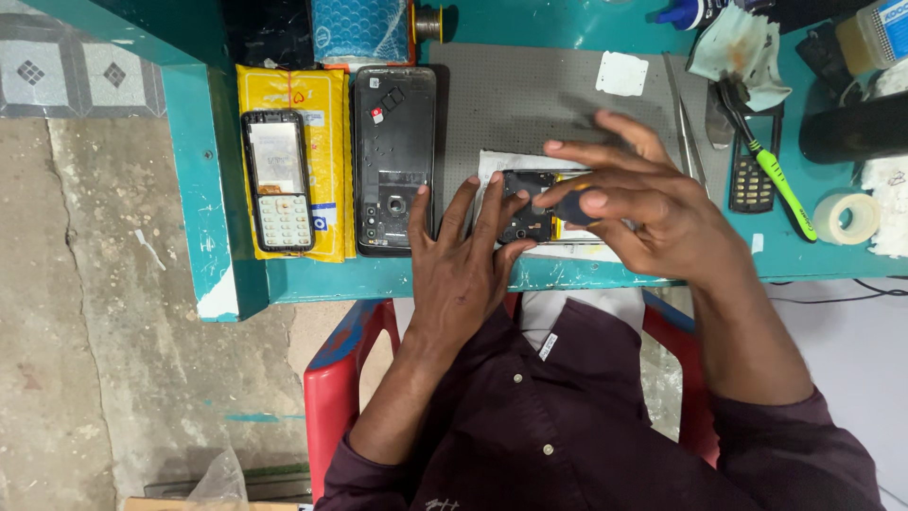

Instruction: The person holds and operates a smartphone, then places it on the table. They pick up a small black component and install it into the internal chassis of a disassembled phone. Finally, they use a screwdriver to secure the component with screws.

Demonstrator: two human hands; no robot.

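Note:
An opened small phone [526, 210] with its black inner frame showing lies on a white sheet near the front edge of the teal table [312, 279]. My left hand [463, 255] rests flat, its fingertips pressing the phone's left end. My right hand [634, 203] is over the phone's right half and grips a dark-handled tool [573, 203] between thumb and fingers. The tool's tip is hidden under my fingers.
Left of me lie a smartphone back shell [394, 156] and a keypad phone [278, 180] on a yellow packet [326, 104]. Tweezers [683, 114], a green-handled toothbrush [777, 175], another keypad phone [753, 180], a tape roll [845, 218] and a cloth [742, 47] lie right.

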